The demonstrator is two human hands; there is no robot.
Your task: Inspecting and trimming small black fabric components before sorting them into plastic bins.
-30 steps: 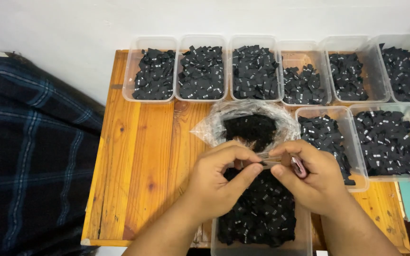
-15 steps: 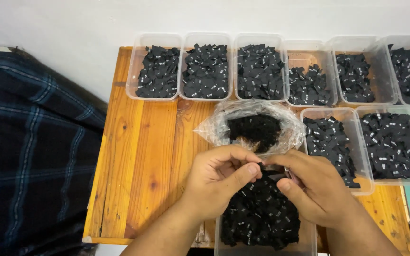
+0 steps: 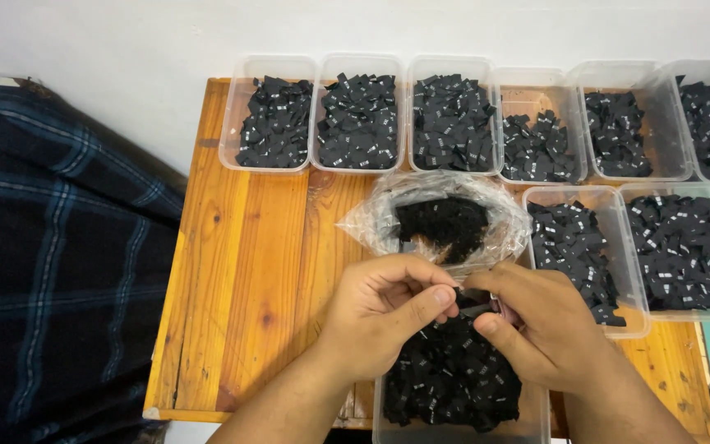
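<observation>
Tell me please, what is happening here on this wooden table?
A person's left hand and right hand meet over a clear plastic tub of small black fabric labels at the near edge of the wooden table, pinching a small black piece between the fingertips. Just behind the hands lies an open clear plastic bag of black pieces. More clear tubs of black labels stand in rows behind it.

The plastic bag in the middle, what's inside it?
The clear plastic bag holds a heap of small black pieces. The crinkly film and both hands hide its lower part.
</observation>
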